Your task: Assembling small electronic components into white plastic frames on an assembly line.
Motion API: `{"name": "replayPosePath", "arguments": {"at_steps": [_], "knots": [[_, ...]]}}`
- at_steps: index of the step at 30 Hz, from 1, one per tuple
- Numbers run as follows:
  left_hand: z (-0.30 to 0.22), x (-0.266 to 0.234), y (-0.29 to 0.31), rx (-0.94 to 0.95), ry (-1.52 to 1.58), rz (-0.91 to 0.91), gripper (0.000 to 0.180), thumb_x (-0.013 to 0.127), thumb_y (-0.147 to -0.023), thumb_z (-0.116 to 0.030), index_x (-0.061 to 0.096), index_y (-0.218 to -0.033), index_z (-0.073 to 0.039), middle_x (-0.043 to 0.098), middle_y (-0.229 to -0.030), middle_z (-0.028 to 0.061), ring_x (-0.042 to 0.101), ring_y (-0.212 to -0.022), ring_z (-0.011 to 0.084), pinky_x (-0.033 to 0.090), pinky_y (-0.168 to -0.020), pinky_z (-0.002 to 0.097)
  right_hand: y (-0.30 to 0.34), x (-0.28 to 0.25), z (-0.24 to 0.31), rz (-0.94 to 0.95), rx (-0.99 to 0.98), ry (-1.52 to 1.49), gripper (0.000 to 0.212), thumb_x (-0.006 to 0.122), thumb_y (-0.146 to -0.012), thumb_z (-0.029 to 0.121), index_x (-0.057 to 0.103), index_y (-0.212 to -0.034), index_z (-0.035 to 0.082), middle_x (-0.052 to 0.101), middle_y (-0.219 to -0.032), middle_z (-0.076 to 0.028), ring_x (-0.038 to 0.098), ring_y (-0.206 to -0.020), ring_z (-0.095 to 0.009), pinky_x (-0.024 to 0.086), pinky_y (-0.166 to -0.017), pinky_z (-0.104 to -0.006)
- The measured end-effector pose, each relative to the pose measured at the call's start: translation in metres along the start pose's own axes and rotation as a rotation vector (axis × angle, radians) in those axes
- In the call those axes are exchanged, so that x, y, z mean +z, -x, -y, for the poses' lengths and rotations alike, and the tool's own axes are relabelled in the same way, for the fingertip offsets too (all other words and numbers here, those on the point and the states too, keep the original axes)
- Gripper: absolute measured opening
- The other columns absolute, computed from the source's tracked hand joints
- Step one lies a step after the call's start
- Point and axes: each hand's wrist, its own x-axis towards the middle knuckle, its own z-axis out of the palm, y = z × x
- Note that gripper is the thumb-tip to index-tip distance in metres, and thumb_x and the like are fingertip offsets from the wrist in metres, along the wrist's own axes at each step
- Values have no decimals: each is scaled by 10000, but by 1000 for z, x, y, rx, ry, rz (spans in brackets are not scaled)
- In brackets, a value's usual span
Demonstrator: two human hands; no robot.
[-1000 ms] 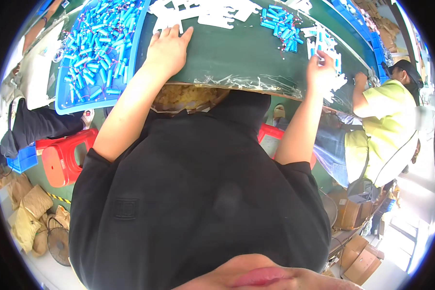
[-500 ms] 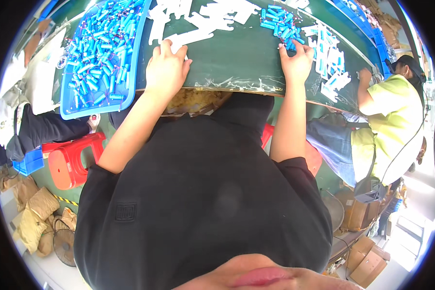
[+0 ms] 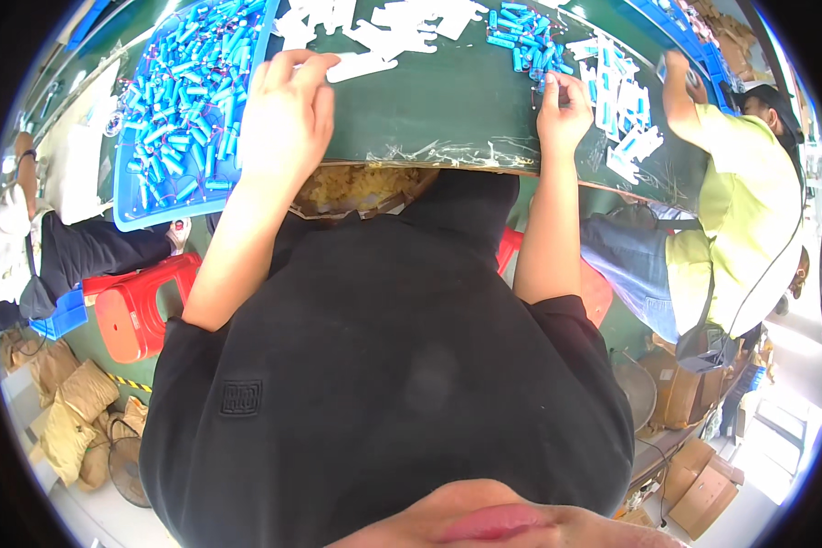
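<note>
Blue cylinders (image 3: 524,38) lay by the right hand (image 3: 564,119), newly narrowed — seemingly picking; the left hand (image 3: 288,119), curled, neared the tray (image 3: 160,216) — both holds unclear.

On the table (image 3: 420,114), a tray (image 3: 160,217) stands at the left, with cylinders (image 3: 187,105) heaped in it. Right of the tray, toward the far side, lie flat pieces (image 3: 393,35). Farther right is a loose pile (image 3: 521,41) of cylinders; right of that and nearer the front edge, a mixed group (image 3: 637,142) of flat pieces and cylinders. Below the front edge sits an open container (image 3: 379,210). At the right is 1 co-worker (image 3: 749,210).
</note>
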Motion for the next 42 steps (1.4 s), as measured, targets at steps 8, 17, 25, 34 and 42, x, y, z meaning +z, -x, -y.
{"name": "replayPosePath", "arguments": {"at_steps": [8, 17, 25, 34, 42], "knots": [[-8, 54, 20, -1, 349, 31, 205, 623, -1058, -105, 714, -1235, -61, 723, -1007, 157, 707, -981, 393, 572, -883, 468, -50, 14, -12, 42, 205, -249, 108, 781, -1010, 151, 785, -1031, 46, 783, -916, -35, 690, -780, -116, 560, -749, -296], [0, 87, 40, -107, 297, 119, 303, 743, -965, -186, 705, -1246, -78, 633, -1236, 120, 665, -1134, 347, 585, -917, 442, -62, 21, -10, 85, 159, -278, 119, 750, -1038, 165, 781, -1034, 50, 784, -895, -9, 677, -775, -80, 541, -721, -278], [8, 76, 41, 52, 355, 141, 404, 831, -813, -241, 735, -1182, -108, 655, -1274, 64, 637, -1195, 298, 585, -977, 433, -77, 19, 22, 16, 139, -334, 125, 734, -1054, 132, 732, -1055, 7, 783, -927, -76, 727, -783, -132, 572, -740, -262], [16, 82, 45, 146, 485, 182, 208, 800, -814, -178, 747, -977, -60, 725, -1273, 70, 683, -1188, 292, 589, -978, 434, -79, 23, 20, 29, 30, -219, 134, 575, -1126, 121, 589, -1092, -8, 797, -991, -186, 764, -846, -225, 613, -803, -337], [17, 84, 45, 139, 484, 186, 147, 761, -841, -156, 762, -948, -55, 741, -1284, 50, 677, -1235, 277, 589, -999, 432, -59, 26, 42, 190, 178, -410, 83, 517, -1148, 106, 538, -1101, 42, 797, -972, -205, 784, -810, -237, 614, -724, -337]]}}
